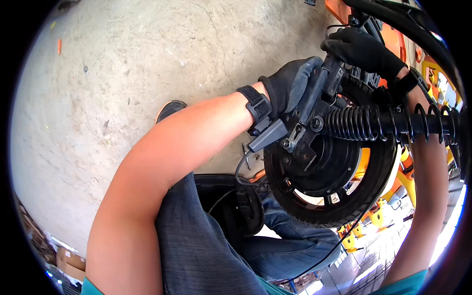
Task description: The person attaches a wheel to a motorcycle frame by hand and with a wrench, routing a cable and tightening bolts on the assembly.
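Note:
A wheel with a black tyre (339,214) and a large black hub (324,172) stands before me, with a black swingarm (314,96) along its side. My left hand (292,83), in a black glove, is closed around the swingarm's near side. Further along, my gloved right hand (366,51) is closed at the swingarm's far end; what its fingers hold is hidden. Below the hands, a coil-spring shock absorber (356,124) runs to the right from the swingarm. An axle bolt and nut (293,138) show near the hub. Straps circle both my wrists.
A small dark box with a cable (269,135) hangs at my left wrist. My jeans-clad leg (196,236) lies below. Orange and yellow frames (408,172) crowd the right side. On the concrete floor (123,64) lies an orange stick (59,46); a cardboard box (71,263) sits lower left.

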